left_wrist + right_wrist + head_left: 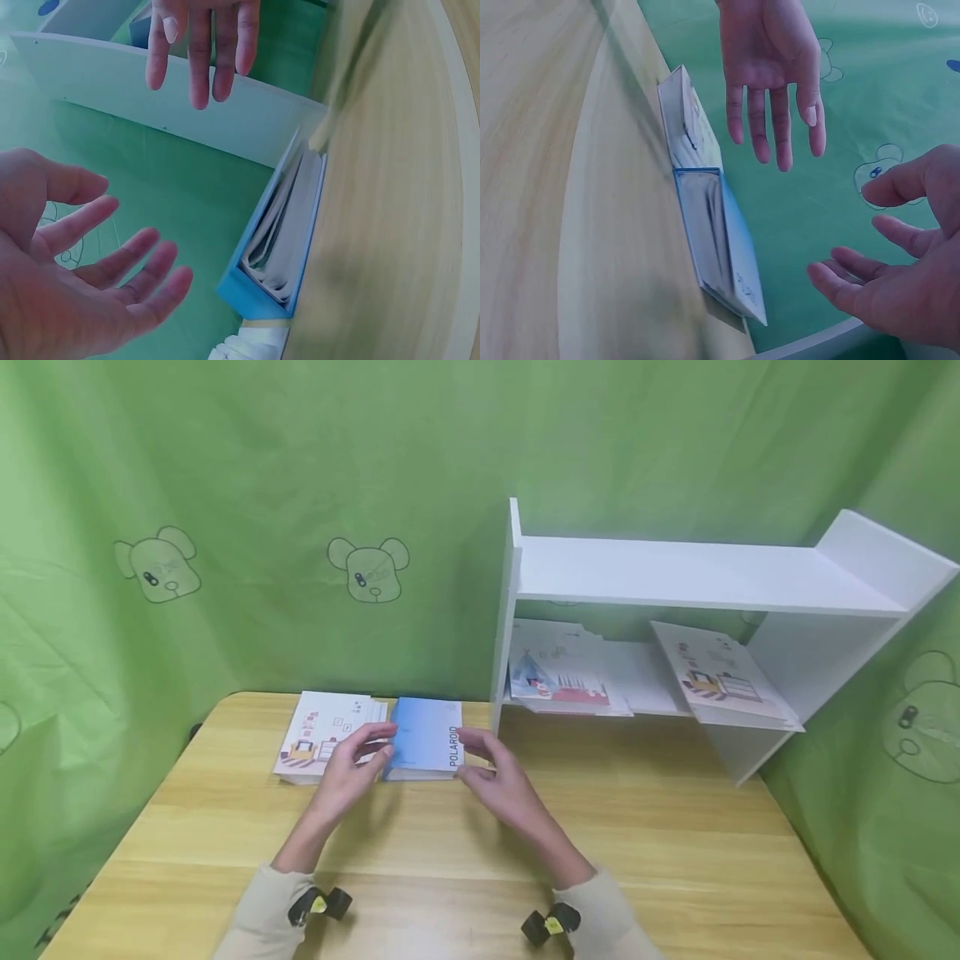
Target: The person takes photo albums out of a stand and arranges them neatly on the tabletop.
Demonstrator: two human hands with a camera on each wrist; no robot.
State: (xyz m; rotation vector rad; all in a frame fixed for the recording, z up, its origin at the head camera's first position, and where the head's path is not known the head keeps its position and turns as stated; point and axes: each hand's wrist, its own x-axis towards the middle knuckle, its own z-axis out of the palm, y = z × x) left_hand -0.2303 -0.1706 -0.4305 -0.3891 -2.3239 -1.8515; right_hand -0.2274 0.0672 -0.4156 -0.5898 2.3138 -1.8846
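Note:
A blue-covered book [420,735] marked POLAROID lies flat on the wooden table. Its page edges [289,225] show between blue covers in the left wrist view. Touching its left side is a stack of white booklets [322,714] with a printed room scene on top. My left hand [352,772] hovers by the book's left edge, fingers loosely bent and holding nothing. On the other side, my right hand [506,781] is at the right edge, palm facing in. Both wrist views show the hands apart from the book, with fingers spread.
A white two-level shelf [705,572] stands at the back right. On its lower board lie white booklets with a tent picture [558,668] at left and tilted booklets [723,681] at right, overhanging the front edge. A green curtain [375,460] hangs behind the table [427,877].

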